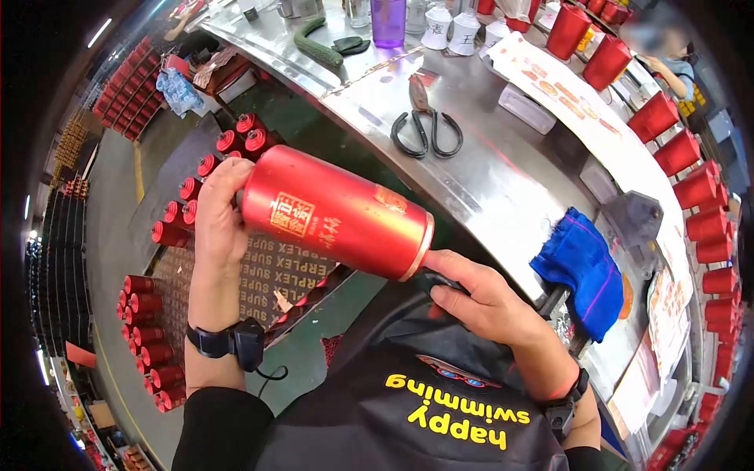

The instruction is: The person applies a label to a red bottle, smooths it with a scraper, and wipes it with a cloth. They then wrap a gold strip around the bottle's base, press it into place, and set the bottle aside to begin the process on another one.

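Observation:
My left hand (222,206) is closed around the left end of a red metal canister (334,212) with gold Chinese characters. The canister lies tilted across in front of me, its gold-rimmed end (420,250) to the right. At that rim, the index finger of my right hand (487,302) touches the edge. The right thumb is bent in, and something dark shows between thumb and finger; I cannot make it out. Black-handled scissors (424,129) lie on the metal table (487,177) beyond the canister. A blue cloth (581,267) is to the right of my right hand.
Several red canisters (153,337) stand on the left, more (656,116) along the right conveyor (581,98). A cucumber (316,47), a purple cup (388,22) and white pots (449,30) stand at the back. A person (667,71) is at the far right.

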`<state>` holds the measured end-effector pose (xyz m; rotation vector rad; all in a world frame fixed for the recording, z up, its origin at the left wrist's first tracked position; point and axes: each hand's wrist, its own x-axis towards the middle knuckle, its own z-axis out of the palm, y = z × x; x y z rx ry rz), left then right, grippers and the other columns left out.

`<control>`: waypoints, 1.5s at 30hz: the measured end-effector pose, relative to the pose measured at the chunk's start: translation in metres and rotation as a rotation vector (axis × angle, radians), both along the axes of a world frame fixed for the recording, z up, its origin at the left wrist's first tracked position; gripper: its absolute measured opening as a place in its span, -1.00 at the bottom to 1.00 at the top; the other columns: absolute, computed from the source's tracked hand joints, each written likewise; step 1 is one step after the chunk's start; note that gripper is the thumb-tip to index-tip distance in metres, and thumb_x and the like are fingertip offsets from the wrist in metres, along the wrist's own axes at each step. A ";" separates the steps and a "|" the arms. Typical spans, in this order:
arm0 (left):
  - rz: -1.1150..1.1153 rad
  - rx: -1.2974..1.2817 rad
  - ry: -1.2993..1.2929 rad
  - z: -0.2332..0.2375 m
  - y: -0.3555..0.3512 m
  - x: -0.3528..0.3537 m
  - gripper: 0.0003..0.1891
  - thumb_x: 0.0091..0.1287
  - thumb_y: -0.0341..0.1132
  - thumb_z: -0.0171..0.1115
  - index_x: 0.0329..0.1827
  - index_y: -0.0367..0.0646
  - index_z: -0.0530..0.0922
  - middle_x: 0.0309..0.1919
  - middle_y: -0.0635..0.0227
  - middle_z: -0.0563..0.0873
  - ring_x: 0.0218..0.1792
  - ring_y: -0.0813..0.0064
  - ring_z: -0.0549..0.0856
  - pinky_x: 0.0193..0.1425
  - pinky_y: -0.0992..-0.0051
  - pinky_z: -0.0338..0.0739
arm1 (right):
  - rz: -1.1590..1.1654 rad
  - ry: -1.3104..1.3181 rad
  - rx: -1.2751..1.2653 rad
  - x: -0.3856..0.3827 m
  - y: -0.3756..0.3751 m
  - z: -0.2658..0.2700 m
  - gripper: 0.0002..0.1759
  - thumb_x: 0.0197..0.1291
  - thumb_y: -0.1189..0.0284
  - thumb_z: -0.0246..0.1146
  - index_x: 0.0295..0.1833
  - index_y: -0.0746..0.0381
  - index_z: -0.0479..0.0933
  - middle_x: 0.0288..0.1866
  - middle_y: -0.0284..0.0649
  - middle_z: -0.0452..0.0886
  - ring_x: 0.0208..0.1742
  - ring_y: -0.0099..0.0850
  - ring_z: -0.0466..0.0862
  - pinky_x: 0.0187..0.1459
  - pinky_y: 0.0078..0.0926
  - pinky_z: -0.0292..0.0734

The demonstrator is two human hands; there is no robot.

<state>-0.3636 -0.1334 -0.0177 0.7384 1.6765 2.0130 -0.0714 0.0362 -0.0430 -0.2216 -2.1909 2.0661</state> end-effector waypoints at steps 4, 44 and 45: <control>0.029 -0.037 -0.029 0.004 0.014 0.017 -0.86 0.45 -0.27 0.14 -0.26 -0.07 0.57 -0.47 0.63 0.58 -0.57 0.85 0.48 -0.64 0.71 0.22 | -0.056 -0.001 -0.071 0.010 0.000 0.001 -0.55 0.40 0.58 0.08 0.38 0.31 0.36 0.14 -0.19 0.49 -0.18 -0.53 0.59 -0.17 -0.53 0.62; -1.333 0.056 -0.531 0.018 0.298 0.261 -0.68 0.45 -0.11 0.18 0.04 -0.17 0.59 -0.10 0.34 0.73 -0.04 0.50 0.71 0.13 0.40 0.60 | -0.933 0.386 -0.886 0.198 -0.057 0.051 -0.54 0.37 0.49 0.19 0.34 0.38 0.36 0.23 0.07 0.56 -0.09 -0.15 0.73 -0.04 -0.21 0.69; -1.373 0.043 -0.517 0.015 0.303 0.269 -0.69 0.44 -0.12 0.19 0.04 -0.17 0.59 -0.11 0.34 0.73 -0.05 0.50 0.71 0.12 0.41 0.60 | -0.914 0.403 -0.893 0.204 -0.057 0.047 -0.53 0.37 0.50 0.20 0.34 0.38 0.36 0.26 0.10 0.53 -0.07 -0.12 0.73 -0.02 -0.19 0.69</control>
